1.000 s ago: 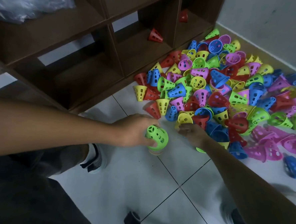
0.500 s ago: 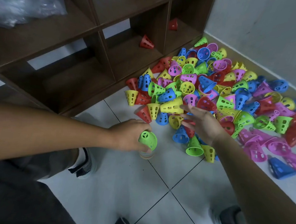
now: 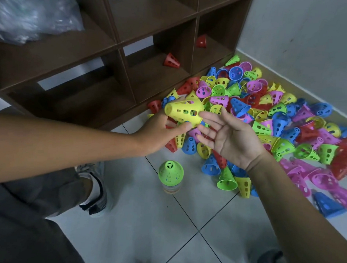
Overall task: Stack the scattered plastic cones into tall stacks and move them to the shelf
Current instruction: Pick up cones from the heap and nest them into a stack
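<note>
My left hand (image 3: 158,130) holds a yellow perforated cone (image 3: 182,110) on its side above the near edge of the pile, narrow end pointing left. Beside it, my right hand (image 3: 233,141) is palm up with fingers spread, its fingertips at the cone's wide rim. A short stack of cones (image 3: 171,173) with a green one on top stands free on the white tile floor below both hands. A large pile of scattered cones (image 3: 271,117) in red, blue, green, yellow and pink covers the floor to the right.
A dark brown shelf unit (image 3: 151,75) stands behind the pile; one red cone (image 3: 171,60) and another red cone (image 3: 201,41) lie in its lower compartments. A clear plastic bag (image 3: 29,10) sits on an upper board. My shoe (image 3: 96,187) is left of the stack. A grey wall (image 3: 306,37) bounds the pile.
My left hand let go of the green-topped stack and rose to the pile's edge, where it now holds a yellow cone. My right hand turned palm up beside it.
</note>
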The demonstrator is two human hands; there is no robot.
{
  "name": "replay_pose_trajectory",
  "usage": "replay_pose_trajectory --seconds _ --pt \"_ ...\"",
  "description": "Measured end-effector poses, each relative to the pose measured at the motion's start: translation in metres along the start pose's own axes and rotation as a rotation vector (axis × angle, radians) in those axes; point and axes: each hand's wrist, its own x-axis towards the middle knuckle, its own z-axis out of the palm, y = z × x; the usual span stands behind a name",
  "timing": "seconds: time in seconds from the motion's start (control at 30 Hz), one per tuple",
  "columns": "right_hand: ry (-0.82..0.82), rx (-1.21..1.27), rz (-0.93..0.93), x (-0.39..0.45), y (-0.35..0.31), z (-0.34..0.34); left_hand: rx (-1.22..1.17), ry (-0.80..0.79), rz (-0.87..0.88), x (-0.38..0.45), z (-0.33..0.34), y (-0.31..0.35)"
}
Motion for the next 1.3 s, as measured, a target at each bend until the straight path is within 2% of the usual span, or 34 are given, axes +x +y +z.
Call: replay_pose_trajectory --seconds 0.1,0.17,0.37,0.47,0.53,0.67,0.8,1.03,1.2,1.3 --pt "-0.029 -0.048 0.01 0.002 0.0 0.001 -0.055 0.051 0.023 -0.001 -0.004 -0.001" --pt "0.015 -0.115 0.04 0.005 0.003 -0.001 -0.052 0.08 0.014 -0.005 -0.009 -0.002" --pt "0.437 -0.603 0.11 0.009 0.025 -0.046 0.126 -0.043 0.076 -0.029 -0.019 -0.004" --pt "0.54 -0.99 0.207 0.013 0.05 -0.078 0.32 -0.141 0.145 -0.04 -0.025 -0.007" --pt "0.536 -1.217 0.268 0.012 0.068 -0.093 0.396 -0.216 0.185 -0.044 -0.025 -0.008" --pt "0.388 -1.575 0.363 0.006 0.099 -0.113 0.488 -0.295 0.175 -0.048 -0.024 -0.015" --pt "0.323 -1.676 0.429 0.001 0.119 -0.126 0.569 -0.337 0.134 -0.049 -0.019 -0.03" --pt "0.288 -1.838 0.411 -0.002 0.125 -0.129 0.672 -0.387 0.102 -0.049 -0.012 -0.056" --pt "0.35 -1.681 0.355 0.003 0.118 -0.13 0.73 -0.406 0.071 -0.045 -0.009 -0.067" --pt "0.437 -1.48 0.201 0.01 0.11 -0.122 0.788 -0.438 0.023 -0.042 -0.006 -0.072"
